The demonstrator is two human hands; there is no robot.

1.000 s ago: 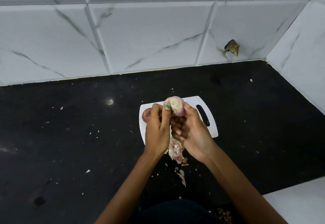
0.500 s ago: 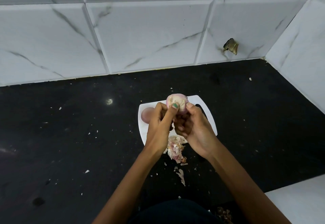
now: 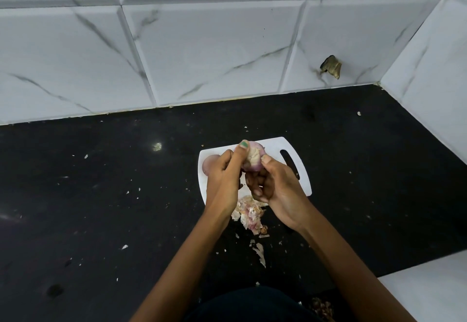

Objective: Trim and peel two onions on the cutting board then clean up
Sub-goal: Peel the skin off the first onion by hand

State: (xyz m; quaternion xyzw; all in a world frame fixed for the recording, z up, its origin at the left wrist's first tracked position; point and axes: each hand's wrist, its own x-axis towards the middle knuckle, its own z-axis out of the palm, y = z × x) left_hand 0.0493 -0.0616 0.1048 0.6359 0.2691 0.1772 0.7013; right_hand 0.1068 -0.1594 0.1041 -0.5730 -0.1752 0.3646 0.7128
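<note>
A small white cutting board (image 3: 274, 146) with a handle slot lies on the black counter. Both hands hold a pale purple onion (image 3: 254, 158) just above it. My left hand (image 3: 225, 180) grips the onion's left side, its thumb pressed over the top. My right hand (image 3: 274, 186) cups the onion from the right and below, thumb on its side. A second, peeled onion (image 3: 208, 165) rests on the board's left end, partly hidden behind my left hand. No knife is visible.
A heap of onion peels (image 3: 249, 213) lies at the board's near edge, with more scraps (image 3: 259, 252) trailing toward me. Small flakes dot the black counter (image 3: 101, 195). White marble tile walls close the back and right. A white surface (image 3: 429, 294) sits at the near right.
My left thumb has slid from the onion's front up over its top. The onion has turned slightly in my hands; both hands stay above the board.
</note>
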